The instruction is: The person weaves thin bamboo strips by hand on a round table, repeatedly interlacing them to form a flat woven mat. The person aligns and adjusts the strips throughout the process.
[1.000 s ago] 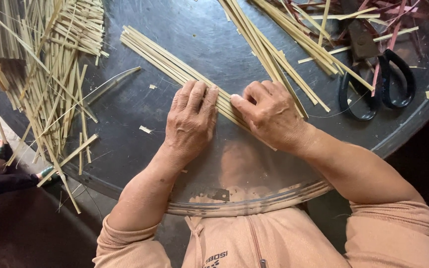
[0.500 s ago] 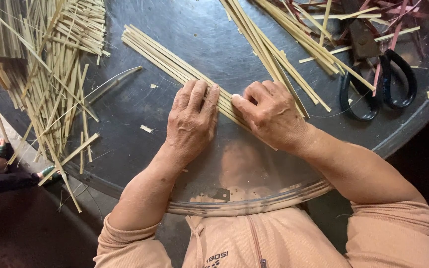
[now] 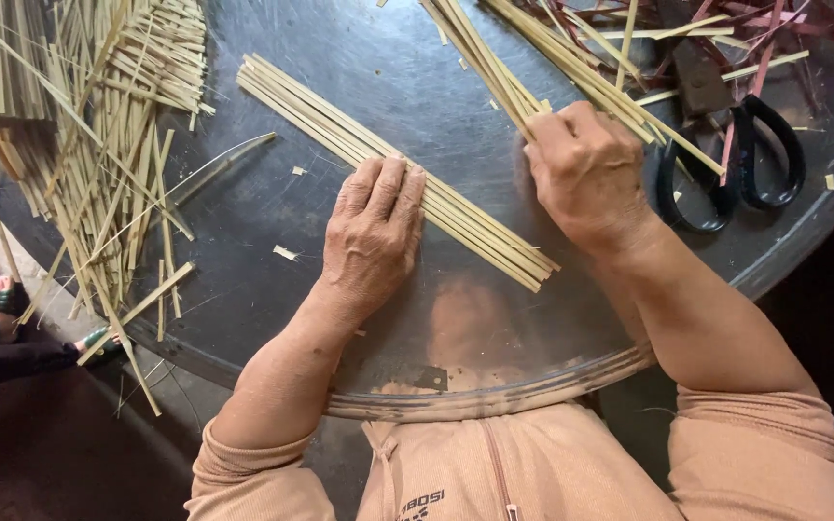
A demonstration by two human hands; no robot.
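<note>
Head view: left hand [image 3: 371,236] flat, grip open, pressing row of strips [image 3: 393,169] on round bench [image 3: 359,87]. Right hand [image 3: 586,174] grip closed on strips from second bundle [image 3: 494,58]. Keep row pinned, edges parallel; mind scissors [image 3: 736,159].

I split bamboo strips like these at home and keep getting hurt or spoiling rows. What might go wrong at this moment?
The left hand presses flat on the row of strips, so a slide along their thin edges may leave splinters. The right hand grips another bundle beside that row; drawing it out could knock the row askew. The curved blade lies bare near the loose strips, easy to brush when reaching.
</note>
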